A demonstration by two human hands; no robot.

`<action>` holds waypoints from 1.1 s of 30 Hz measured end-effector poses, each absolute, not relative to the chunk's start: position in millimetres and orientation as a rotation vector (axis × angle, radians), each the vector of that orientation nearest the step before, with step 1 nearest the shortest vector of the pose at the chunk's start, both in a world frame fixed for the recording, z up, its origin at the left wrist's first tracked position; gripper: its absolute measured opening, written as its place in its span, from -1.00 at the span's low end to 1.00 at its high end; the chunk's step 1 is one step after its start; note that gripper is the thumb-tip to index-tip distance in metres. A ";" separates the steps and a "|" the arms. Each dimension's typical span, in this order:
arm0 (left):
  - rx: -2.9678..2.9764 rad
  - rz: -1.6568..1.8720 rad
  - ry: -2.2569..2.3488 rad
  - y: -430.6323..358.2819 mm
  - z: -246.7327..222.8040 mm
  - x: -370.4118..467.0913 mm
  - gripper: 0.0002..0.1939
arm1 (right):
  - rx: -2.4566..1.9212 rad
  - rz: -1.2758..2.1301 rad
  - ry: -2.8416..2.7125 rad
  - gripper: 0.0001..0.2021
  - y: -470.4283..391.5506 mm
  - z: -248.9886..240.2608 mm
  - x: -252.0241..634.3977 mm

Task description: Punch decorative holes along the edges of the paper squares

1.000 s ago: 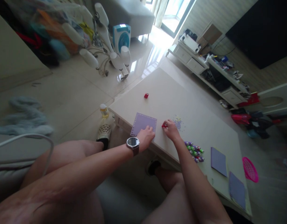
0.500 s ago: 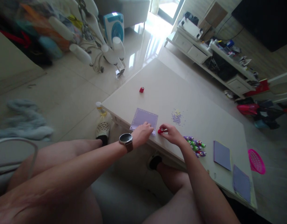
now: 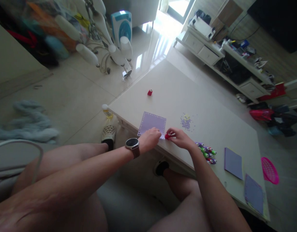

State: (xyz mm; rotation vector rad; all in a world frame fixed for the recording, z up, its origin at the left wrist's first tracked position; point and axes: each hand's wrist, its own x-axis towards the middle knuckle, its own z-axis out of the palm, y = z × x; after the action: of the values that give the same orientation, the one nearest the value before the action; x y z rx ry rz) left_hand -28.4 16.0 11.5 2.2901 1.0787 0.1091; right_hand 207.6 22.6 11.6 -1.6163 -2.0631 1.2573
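Observation:
A purple sheet (image 3: 153, 121) with a row of small holes along its edges lies at the near edge of the white table (image 3: 172, 87). My left hand (image 3: 152, 138), fingers curled, presses on its lower part; whether it grips the sheet's edge is hidden. Beside the sheet's lower right corner, my right hand (image 3: 178, 137) has its fingers closed on a small red punch (image 3: 167, 136). A second red punch (image 3: 149, 92) stands farther back. Purple and yellow paper bits (image 3: 186, 121) are scattered right of the sheet.
Several purple, green and red punches (image 3: 207, 154) are grouped right of my right forearm. Two stacks of purple sheets (image 3: 233, 162) (image 3: 254, 193) lie at the table's right end. A pink basket (image 3: 270, 170) is beyond that edge. A bottle (image 3: 107, 111) stands by the left corner.
The whole view has shifted slightly, moving the table and objects to the right in the picture. My right hand and the red punch are slightly nearer the sheet's corner.

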 end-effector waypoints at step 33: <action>2.338 0.093 1.049 13.3 14.9 -31.6 -0.67 | -1.498 1.143 -2.195 -0.91 28.4 5.7 192.5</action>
State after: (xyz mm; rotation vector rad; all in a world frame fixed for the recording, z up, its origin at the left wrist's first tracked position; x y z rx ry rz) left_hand -31.6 13.3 14.9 2.3376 1.0489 0.0926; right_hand 192.5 28.4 5.7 -1.4978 -2.1948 1.1432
